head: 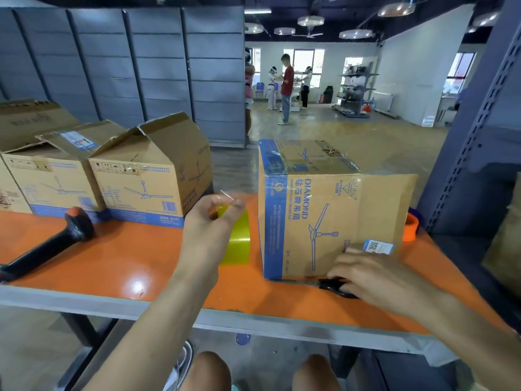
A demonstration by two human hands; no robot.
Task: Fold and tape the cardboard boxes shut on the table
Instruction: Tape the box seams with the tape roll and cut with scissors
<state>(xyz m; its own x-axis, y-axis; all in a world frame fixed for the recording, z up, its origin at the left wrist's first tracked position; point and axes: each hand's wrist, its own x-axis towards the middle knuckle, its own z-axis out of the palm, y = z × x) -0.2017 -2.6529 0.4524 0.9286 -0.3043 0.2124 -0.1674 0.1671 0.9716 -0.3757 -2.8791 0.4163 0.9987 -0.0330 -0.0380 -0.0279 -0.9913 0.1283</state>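
Standing turned on its side on the orange table (112, 258), print running top to bottom, the DIAMOND box (324, 215) showed its broad face to the person. The left hand (208, 221) pinched a yellowish strip of tape (235, 241) that hung just beside the box's blue left edge, apart from it. The right hand (369, 272) lay low against that face, fingers curled over a black tool (335, 286) at the box's foot. By my reading, the strip had to travel right to reach the cardboard, and the left hand was nearer that edge. Open-flapped boxes (146, 176) waited further left
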